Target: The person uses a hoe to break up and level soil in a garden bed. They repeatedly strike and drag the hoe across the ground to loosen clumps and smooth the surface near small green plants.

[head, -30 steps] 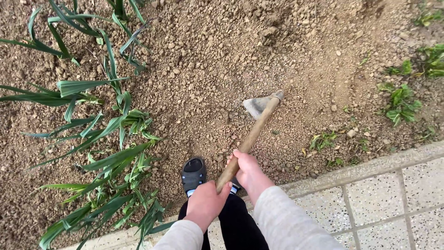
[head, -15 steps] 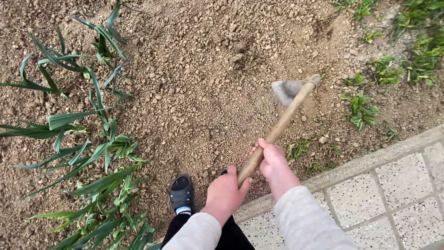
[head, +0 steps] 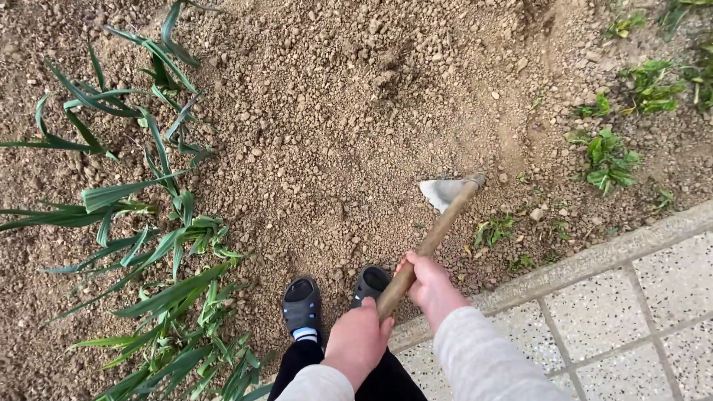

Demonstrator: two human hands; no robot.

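A person stands at the near edge of a garden bed and holds a hoe (head: 434,238) with both hands. The left hand (head: 358,343) is low on the wooden handle, close to the body. Its fingers wrap all the way round the wood, closed tight. The right hand (head: 431,286) sits a little farther up the handle, and its fingers are closed round the wood too. Two hands set apart like this give a firm hold, so the long tool does not wobble.

The handle slants away from the person, up and to the right. At its far end is the grey metal blade (head: 440,193). The blade is just above or just on the brown soil (head: 334,134); I cannot tell if it touches. It points down at the ground, near some small weeds (head: 494,230) by the stone kerb (head: 594,256).

The person's two dark sandals (head: 302,301) stand on the soil, just beside the kerb, with the feet close together. That keeps the body steady and near the spot where the blade is.

On the left grow tall plants with long green leaves (head: 148,223). The hoe is well apart from them. More leafy weeds (head: 609,152) grow far right. Pale paving tiles (head: 668,297) lie near right.
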